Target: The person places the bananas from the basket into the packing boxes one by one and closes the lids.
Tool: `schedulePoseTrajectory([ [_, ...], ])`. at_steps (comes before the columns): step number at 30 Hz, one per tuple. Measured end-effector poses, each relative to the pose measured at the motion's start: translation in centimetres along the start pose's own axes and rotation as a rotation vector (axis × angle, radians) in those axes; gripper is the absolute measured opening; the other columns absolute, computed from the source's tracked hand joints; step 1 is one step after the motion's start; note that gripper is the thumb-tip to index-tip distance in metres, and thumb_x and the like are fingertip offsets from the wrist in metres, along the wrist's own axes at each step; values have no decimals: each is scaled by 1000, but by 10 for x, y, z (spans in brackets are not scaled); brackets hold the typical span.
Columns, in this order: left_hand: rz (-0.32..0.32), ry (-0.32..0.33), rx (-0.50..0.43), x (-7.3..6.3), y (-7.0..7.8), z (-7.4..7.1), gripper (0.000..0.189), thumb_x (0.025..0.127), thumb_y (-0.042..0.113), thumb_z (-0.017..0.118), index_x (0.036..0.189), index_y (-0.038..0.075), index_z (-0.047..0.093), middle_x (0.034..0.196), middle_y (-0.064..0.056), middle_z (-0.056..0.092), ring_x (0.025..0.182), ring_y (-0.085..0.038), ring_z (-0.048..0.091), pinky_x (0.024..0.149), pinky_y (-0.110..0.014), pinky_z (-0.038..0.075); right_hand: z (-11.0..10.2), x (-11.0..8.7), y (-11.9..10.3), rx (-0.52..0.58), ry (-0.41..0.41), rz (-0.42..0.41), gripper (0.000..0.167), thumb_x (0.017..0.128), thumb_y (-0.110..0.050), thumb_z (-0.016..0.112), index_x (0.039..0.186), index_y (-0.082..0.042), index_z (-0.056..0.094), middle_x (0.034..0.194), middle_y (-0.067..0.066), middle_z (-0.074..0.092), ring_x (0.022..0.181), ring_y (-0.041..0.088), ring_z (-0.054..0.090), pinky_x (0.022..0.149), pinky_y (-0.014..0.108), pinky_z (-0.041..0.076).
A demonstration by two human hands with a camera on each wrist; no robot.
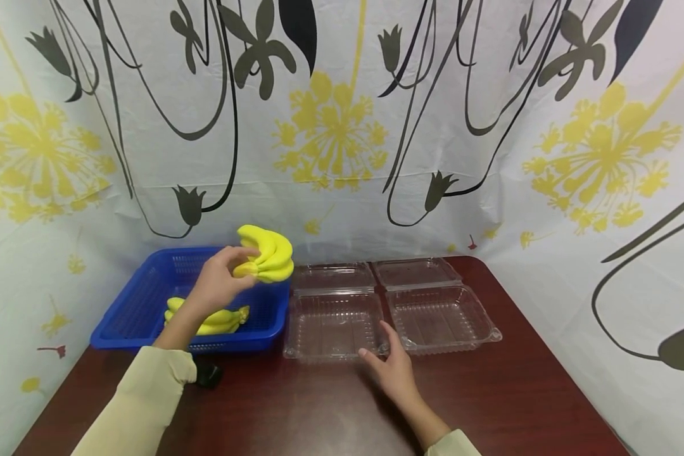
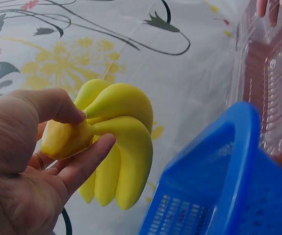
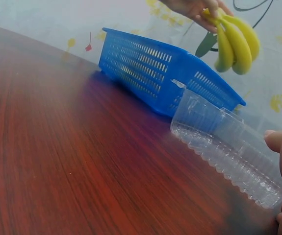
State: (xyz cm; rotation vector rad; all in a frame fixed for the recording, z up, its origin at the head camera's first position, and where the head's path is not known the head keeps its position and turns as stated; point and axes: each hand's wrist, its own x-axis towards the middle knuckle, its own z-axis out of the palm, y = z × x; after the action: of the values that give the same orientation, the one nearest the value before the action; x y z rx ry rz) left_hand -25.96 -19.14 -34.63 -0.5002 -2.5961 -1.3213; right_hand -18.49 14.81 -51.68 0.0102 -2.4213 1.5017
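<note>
My left hand [image 1: 221, 282] pinches a bunch of yellow bananas [image 1: 270, 253] by its stem, up above the right side of a blue basket [image 1: 190, 346]. In the left wrist view, thumb and fingers close around the stem of the bunch, and the fruit hangs free. A second banana bunch [image 1: 216, 322] lies inside the basket, partly behind my left forearm. My right hand [image 1: 396, 373] has thumb and index finger spread at the front right corner of a clear plastic clamshell container [image 1: 333, 326], which lies open with its lid folded back.
Right of that container lies another open clear clamshell [image 1: 433, 313]. Both stand on the dark red wooden table [image 1: 296, 405] beside the basket. A small black object [image 1: 208, 375] sits by the left sleeve. A flower-patterned curtain [image 1: 342, 209] hangs behind and at the sides.
</note>
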Motion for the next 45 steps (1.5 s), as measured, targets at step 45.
schedulePoseTrajectory([
  [45,121,-160,-327,-43,8,115,37,90,0,67,126,5,64,108,-9,57,98,-23,56,79,-32,54,-1,0,-3,4,-30,1,73,84,-26,79,144,-6,42,143,23,45,131,42,41,101,60,36],
])
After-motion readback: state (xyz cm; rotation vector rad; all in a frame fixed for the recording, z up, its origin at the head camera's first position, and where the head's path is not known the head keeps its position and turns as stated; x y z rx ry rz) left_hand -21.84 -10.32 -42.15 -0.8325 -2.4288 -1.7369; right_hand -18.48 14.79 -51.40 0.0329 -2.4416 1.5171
